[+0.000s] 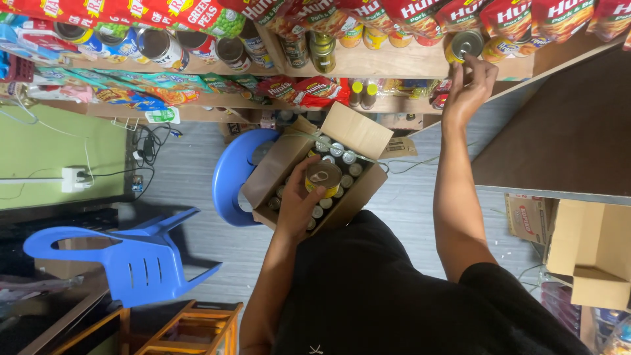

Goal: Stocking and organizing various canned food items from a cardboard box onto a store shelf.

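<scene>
Overhead, right hand (pixel 468 85) touches shelf can (pixel 465 45).

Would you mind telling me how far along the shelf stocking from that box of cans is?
Done: cans and pouches already line the wooden shelf. In hand: the right hand sets a yellow can on that shelf, while the left hand holds a second can over the open cardboard box. Left: many cans remain in the box, which sits on a blue stool.

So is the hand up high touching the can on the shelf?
Touching. The head view shows the right hand with fingertips on the yellow can lying on the wooden shelf.
</scene>
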